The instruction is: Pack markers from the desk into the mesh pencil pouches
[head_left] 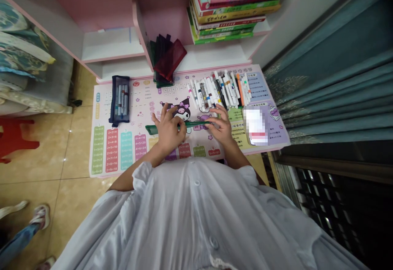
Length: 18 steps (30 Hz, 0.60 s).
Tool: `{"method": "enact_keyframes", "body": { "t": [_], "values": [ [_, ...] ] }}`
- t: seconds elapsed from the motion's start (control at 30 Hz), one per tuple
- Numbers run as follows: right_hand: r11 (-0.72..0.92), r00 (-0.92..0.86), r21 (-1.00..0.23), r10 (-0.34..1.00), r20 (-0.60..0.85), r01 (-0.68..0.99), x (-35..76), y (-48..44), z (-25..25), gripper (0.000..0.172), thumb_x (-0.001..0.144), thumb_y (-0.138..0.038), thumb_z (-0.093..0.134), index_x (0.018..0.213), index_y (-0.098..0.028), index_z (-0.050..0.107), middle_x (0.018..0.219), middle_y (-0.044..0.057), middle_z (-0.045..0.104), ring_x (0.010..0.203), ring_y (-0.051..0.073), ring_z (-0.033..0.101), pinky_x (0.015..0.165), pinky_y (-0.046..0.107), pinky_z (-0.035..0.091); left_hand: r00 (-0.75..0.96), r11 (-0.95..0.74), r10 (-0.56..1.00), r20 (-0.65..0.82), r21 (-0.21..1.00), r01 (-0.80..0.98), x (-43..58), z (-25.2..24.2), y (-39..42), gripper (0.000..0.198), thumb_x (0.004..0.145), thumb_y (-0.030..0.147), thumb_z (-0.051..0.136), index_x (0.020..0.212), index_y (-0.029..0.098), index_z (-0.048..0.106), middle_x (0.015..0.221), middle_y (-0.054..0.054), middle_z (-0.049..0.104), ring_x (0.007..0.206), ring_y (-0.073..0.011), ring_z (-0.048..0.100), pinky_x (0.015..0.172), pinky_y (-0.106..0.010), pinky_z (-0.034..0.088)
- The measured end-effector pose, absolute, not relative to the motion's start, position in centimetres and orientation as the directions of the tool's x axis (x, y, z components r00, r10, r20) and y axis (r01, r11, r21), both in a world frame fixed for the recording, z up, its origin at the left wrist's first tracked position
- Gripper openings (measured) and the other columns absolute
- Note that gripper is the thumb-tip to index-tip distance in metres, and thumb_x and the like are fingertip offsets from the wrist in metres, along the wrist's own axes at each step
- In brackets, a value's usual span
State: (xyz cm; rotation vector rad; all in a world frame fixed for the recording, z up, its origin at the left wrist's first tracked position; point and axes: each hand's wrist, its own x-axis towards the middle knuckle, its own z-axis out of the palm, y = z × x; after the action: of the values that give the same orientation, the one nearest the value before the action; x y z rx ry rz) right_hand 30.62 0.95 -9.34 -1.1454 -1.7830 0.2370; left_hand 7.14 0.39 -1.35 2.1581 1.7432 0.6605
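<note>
Green pouch pinched between two hands at a crowded pink desk

The desk [139, 120] is printed with sums, stars and a cartoon figure, and its pink shelf [116, 45] carries a stack of books [227, 16]. Loose markers [208, 92] lie across the far right part of the desktop; a blue pouch [120, 100] with pens inside sits at the left, and dark red and green pouches [168, 61] are heaped against the shelf. Teal curtains [331, 65] hang to the right. A red stool [18, 137] stands on the tiled floor [76, 196] at left.

The green pouch [195, 124] is held low over the near middle of the desk. The left hand [168, 127] has its grip closed on it, thumb and forefinger together, other fingers fanned. The right hand [221, 126] pinches the right end, thumb below, fingers bent above.

I see the pouch nearly edge-on, so its contents are hidden. A blurred patch covers a flat object [257, 126] at right. The grey shirt [190, 212] hides part of the desk's near edge, and another person's leg [18, 241] is cut off at lower left.
</note>
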Motion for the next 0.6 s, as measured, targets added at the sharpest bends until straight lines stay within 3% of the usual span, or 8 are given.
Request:
{"method": "enact_keyframes", "body": {
  "t": [0.6],
  "values": [
    [0.555,-0.075,-0.604,0.768,0.636,0.572,30.64,1.05,-9.43,0.015,0.089,-0.042,0.066,0.089,-0.029,0.075,0.12,0.005,0.066,0.133,0.029,0.051,0.113,0.057,0.043,0.131,-0.192,0.979,0.157,0.488,0.851,6.38,-0.93,0.39,0.013,0.084,0.024,0.054,0.072,0.022,0.06,0.139,-0.007,0.059,0.15,-0.0363,0.028,0.114,-0.077,0.011]
  ]
}}
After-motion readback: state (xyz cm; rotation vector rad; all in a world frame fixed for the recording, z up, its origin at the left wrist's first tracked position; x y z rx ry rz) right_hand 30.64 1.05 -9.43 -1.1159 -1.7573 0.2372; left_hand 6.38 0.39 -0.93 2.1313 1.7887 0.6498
